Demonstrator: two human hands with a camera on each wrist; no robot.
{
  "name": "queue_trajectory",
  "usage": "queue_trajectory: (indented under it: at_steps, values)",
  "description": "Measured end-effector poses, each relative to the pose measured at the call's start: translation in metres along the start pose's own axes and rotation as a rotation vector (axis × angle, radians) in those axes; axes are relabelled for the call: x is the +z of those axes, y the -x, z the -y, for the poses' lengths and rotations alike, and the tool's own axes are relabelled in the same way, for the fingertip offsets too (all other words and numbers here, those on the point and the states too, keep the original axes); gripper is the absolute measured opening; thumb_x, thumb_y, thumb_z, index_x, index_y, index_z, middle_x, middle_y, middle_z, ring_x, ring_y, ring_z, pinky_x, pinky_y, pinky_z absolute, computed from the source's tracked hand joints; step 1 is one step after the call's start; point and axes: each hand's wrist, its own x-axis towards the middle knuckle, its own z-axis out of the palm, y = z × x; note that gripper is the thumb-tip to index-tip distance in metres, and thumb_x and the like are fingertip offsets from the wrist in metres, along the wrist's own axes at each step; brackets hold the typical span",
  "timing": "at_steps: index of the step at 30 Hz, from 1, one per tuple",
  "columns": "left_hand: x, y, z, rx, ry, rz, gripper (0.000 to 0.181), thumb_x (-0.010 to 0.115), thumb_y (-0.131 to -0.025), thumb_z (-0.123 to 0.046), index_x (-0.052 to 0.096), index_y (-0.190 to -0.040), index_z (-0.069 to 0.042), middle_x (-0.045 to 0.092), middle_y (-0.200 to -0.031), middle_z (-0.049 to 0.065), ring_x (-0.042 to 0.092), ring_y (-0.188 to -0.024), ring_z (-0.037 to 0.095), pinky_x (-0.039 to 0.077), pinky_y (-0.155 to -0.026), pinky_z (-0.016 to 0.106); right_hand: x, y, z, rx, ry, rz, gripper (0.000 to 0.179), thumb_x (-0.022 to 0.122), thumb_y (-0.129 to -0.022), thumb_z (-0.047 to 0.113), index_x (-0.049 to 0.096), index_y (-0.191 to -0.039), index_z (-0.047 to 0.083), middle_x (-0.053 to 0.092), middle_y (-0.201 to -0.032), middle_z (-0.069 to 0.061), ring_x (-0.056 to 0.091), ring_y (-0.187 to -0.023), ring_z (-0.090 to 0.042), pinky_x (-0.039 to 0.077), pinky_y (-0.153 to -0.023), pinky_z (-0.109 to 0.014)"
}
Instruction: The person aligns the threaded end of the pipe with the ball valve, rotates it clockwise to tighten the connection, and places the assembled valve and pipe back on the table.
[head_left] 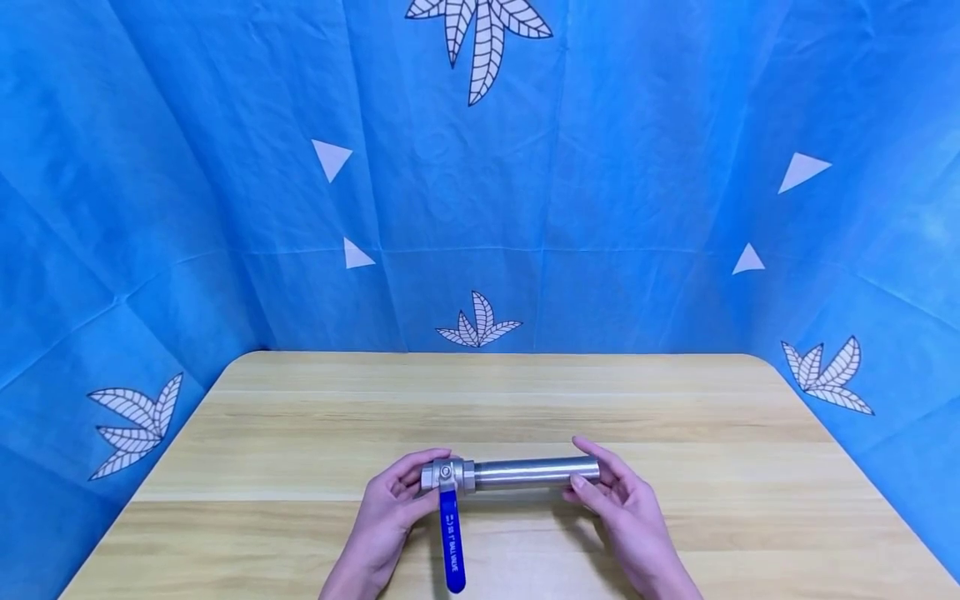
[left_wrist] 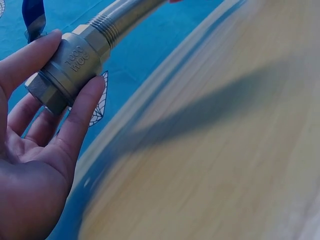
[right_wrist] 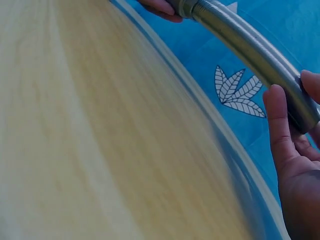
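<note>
The step in hand seems to be steadying the valve [head_left: 447,474] and pipe [head_left: 528,472] as one piece above the table [head_left: 480,392], the pipe running out to the right of the valve; to do it well, keep the pipe in line with the valve so the thread [left_wrist: 104,30] between them is not strained, let both hands share the weight, and keep the lever [head_left: 452,542], which points toward the person from the valve, free of the fingers; how deep the thread sits is hard to tell from these angles; the left hand [head_left: 384,510] grips the valve, its thumb on the near side by the lever and its fingers round the far side; the right hand [head_left: 628,507] pinches the pipe's end farthest from the valve, thumb near, forefinger reaching past the far edge
</note>
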Motion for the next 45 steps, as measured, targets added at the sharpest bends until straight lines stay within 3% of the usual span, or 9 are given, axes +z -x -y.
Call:
queue_trajectory:
  at_steps: [8,19,27,33,41,45]
  values:
    - [0.001,0.001,0.001,0.001,0.023,-0.009,0.062,0.081,-0.080,0.008,0.063,-0.139,0.002,0.076,-0.131,0.013,0.075,-0.118,0.022,0.062,-0.101,0.029,-0.002,0.000,-0.004,-0.029,-0.036,-0.002,0.049,0.071,-0.097,-0.001,0.058,-0.144,-0.002,0.074,-0.118,-0.006,0.075,-0.104,-0.017,0.065,-0.096,-0.033]
    - [0.002,-0.003,0.000,-0.055,0.036,-0.028,0.059,0.080,-0.080,0.008,0.066,-0.138,0.000,0.079,-0.122,0.011,0.077,-0.099,0.021,0.065,-0.082,0.030,-0.006,-0.001,-0.004,-0.051,-0.072,0.098,0.060,0.066,-0.100,-0.004,0.046,-0.156,-0.003,0.073,-0.119,0.000,0.073,-0.100,-0.011,0.064,-0.092,-0.026]
    - [0.001,-0.003,0.002,-0.033,0.038,-0.005,0.066,0.079,-0.079,0.010,0.064,-0.142,-0.001,0.077,-0.131,0.012,0.077,-0.111,0.022,0.064,-0.087,0.028,-0.007,-0.002,-0.006,-0.054,-0.088,0.084,0.060,0.067,-0.098,-0.004,0.049,-0.154,0.009,0.077,-0.115,0.000,0.077,-0.097,-0.015,0.065,-0.096,-0.030]
    - [0.000,-0.003,0.004,-0.042,0.050,0.007,0.065,0.081,-0.081,0.007,0.064,-0.143,-0.002,0.075,-0.134,0.013,0.076,-0.114,0.023,0.064,-0.088,0.028,-0.005,-0.001,-0.009,-0.077,-0.045,0.029,0.043,0.068,-0.098,-0.005,0.062,-0.140,0.004,0.077,-0.110,-0.003,0.077,-0.094,-0.016,0.066,-0.088,-0.030]
    - [0.000,-0.004,0.003,-0.061,0.076,0.057,0.072,0.079,-0.080,0.011,0.059,-0.149,0.001,0.072,-0.135,0.016,0.073,-0.122,0.024,0.062,-0.103,0.032,-0.003,-0.001,-0.011,-0.132,-0.009,-0.028,0.042,0.069,-0.097,-0.007,0.059,-0.138,-0.008,0.078,-0.111,-0.004,0.077,-0.096,-0.016,0.067,-0.089,-0.034]
    - [0.000,-0.004,0.003,-0.057,0.059,0.068,0.071,0.081,-0.081,0.009,0.059,-0.147,0.003,0.073,-0.133,0.016,0.074,-0.120,0.023,0.062,-0.102,0.032,-0.002,-0.002,-0.011,-0.150,-0.001,-0.033,0.040,0.069,-0.097,-0.007,0.060,-0.136,-0.008,0.078,-0.108,-0.005,0.078,-0.092,-0.016,0.067,-0.087,-0.033]
